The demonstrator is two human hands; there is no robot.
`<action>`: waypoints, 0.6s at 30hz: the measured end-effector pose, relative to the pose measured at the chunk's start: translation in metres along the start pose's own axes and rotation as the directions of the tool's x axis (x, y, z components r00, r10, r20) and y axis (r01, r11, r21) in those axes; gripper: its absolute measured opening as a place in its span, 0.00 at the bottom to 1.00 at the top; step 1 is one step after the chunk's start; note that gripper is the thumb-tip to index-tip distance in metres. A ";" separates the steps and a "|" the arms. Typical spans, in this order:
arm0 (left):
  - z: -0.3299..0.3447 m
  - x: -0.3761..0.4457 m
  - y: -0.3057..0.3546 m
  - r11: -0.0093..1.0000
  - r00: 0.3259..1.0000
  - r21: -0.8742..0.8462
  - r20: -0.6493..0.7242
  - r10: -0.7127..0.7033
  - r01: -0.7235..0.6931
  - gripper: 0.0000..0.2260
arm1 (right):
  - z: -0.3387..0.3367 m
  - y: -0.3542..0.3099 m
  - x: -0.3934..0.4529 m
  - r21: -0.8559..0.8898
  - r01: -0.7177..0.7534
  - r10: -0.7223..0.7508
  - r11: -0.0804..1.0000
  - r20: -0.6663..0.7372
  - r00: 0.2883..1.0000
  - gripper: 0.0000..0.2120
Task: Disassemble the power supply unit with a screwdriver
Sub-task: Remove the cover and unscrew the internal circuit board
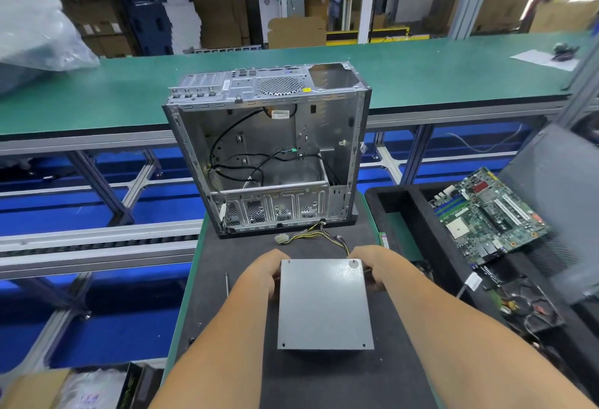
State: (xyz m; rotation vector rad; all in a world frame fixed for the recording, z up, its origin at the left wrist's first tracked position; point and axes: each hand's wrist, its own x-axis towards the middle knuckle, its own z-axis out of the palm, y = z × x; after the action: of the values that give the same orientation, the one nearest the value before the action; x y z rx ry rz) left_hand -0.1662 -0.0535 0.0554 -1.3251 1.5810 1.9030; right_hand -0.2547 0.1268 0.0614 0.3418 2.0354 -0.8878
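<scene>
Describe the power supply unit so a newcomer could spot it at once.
Start at the open computer case standing on the dark mat. Directly in front of it, nearer the camera, lies the power supply unit, gripped at its far corners by the left hand and right hand. It is the only plain, closed grey metal box there, with coloured wires trailing from its far end.

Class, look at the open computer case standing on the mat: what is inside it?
Inside the computer case are loose black cables and a bare metal drive cage; no board shows. What lies behind the cage is hidden.
</scene>
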 end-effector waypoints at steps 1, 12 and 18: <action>0.001 0.001 0.000 1.000 1.000 -0.015 -0.014 0.009 -0.010 0.16 | -0.001 0.000 -0.001 0.028 -0.008 0.008 1.000 -0.010 1.000 0.21; 0.006 0.009 0.000 0.993 1.000 -0.117 -0.004 0.025 -0.026 0.11 | -0.003 -0.005 -0.008 0.264 -0.027 0.026 0.964 0.007 1.000 0.15; 0.010 0.010 -0.003 0.979 0.998 -0.195 -0.035 0.058 -0.064 0.13 | 0.001 -0.008 -0.022 0.328 -0.036 0.026 0.944 0.035 0.999 0.06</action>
State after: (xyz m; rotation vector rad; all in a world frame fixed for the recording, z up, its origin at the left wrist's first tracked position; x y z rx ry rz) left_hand -0.1732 -0.0463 0.0453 -1.4020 1.4954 2.1332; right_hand -0.2454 0.1221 0.0822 0.5379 1.8466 -1.2084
